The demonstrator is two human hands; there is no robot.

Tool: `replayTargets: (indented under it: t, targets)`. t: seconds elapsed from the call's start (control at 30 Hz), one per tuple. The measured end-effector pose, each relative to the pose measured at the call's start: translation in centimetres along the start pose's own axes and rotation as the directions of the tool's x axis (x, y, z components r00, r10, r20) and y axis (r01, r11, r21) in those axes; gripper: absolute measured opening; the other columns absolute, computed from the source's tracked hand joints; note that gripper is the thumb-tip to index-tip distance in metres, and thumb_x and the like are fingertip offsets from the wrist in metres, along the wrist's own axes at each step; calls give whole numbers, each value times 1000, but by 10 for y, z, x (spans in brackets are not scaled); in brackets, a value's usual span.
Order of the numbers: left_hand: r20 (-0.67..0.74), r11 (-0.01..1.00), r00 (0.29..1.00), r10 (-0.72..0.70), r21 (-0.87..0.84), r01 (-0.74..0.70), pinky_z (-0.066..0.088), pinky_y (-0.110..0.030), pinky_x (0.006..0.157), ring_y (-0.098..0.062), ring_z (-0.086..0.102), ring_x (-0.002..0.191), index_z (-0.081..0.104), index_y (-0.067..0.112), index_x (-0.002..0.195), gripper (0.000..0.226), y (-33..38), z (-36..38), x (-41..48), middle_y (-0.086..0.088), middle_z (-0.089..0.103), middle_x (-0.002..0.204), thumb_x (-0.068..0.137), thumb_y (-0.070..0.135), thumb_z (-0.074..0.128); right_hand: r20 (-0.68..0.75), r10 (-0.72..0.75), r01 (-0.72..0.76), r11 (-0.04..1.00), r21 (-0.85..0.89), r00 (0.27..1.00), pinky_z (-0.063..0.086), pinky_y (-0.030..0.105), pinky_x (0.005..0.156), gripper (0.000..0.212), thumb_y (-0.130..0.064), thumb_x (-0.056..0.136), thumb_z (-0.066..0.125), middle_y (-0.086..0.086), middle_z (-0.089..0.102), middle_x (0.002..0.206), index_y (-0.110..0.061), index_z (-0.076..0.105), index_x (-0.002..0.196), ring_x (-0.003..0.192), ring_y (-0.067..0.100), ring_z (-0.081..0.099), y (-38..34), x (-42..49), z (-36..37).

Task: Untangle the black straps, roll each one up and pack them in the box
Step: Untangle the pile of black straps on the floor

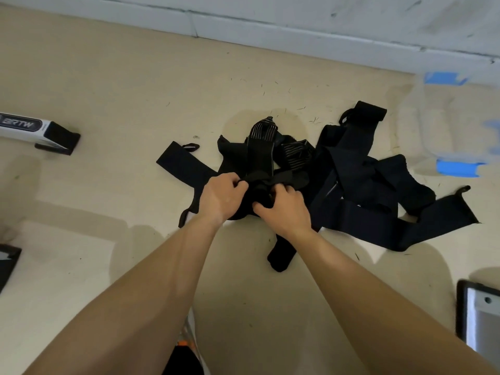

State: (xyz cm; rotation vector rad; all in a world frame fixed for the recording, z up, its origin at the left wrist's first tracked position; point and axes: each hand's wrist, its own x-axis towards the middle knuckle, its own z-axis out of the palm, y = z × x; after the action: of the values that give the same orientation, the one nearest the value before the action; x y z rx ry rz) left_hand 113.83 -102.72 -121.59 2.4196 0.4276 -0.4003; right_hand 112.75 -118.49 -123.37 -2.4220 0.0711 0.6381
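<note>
Black straps (351, 169) lie in one tangled pile on the beige desk (108, 77).

Head view: left hand (221, 196) and right hand (284, 207) are at the pile's near edge. Both grips are closed, fingers curled round a bunched knot (261, 185). Clear box (446, 131) with blue clips sits right of the pile, apart from it; contents too blurred to tell.

Risks, as judged:
- Pulling both ways on the knot could cinch it tighter.
- Small end loops (190, 146) may snag neighbouring straps and drag the whole pile along.
- A loosely wound roll would likely spring open before it reaches the box.
</note>
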Motion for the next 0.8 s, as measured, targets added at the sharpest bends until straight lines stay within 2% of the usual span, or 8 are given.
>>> replayTargets:
  t: [0.17,0.23,0.3,0.43,0.5,0.57,0.63,0.8]
  targets:
    - [29,997,999,-15,-79,18,41,-26,63,-16,61,72,69,15,81,27,-3,-5,0,-4,67,76,99,29,55,-104,-21,22,1000,-1,994,50,37,73,25,-30,99,53,2,67,110,-22,64,120,98,26,62,9,4,-8]
    - [-24,991,998,-58,-122,55,44,-27,63,-16,61,70,68,15,77,29,-4,-6,1,-3,66,73,100,27,55,-131,-34,28,998,-52,991,43,32,67,28,-21,101,48,0,71,103,-27,69,119,88,25,64,11,4,-15]
    - [-76,983,989,-128,-143,116,44,-29,61,-18,57,65,66,11,72,34,-3,-6,2,-5,63,69,100,26,54,-143,-33,25,998,-55,989,45,32,69,36,-15,99,46,1,72,106,-29,69,123,92,27,67,14,3,-20]
    - [-256,957,927,-273,-174,233,34,-34,60,-26,46,64,44,13,58,43,-13,-19,12,-5,48,60,99,22,50,-218,233,-184,957,222,948,58,44,89,44,-9,92,44,11,73,108,-26,71,122,101,35,68,43,7,-32]
    - [-247,973,943,-224,4,232,35,-34,58,-25,52,65,48,14,65,37,-20,-24,11,-5,54,67,101,25,49,-220,260,-165,913,374,940,59,40,91,43,-3,96,43,9,73,104,-20,70,124,96,29,70,59,7,-38]
    - [-180,967,968,-174,155,203,41,-33,56,-25,59,68,57,15,73,31,-18,-17,7,-6,62,73,101,27,49,-194,231,-99,848,521,953,59,24,69,41,1,101,42,3,72,96,-18,67,129,73,15,68,60,3,-44]
    - [-108,964,982,-158,199,177,53,-37,64,-26,65,75,65,14,85,24,-7,-4,2,-6,68,81,100,27,51,-166,196,-52,783,620,966,55,21,55,38,-3,104,46,1,72,94,-22,64,132,61,10,63,48,0,-51]
    - [79,970,979,-186,174,170,50,-41,82,-31,61,101,49,12,131,40,34,-13,-4,-11,62,113,100,35,59,-224,4,134,791,597,975,52,24,61,20,-16,99,62,1,75,84,-28,77,103,63,8,64,8,-8,-83]
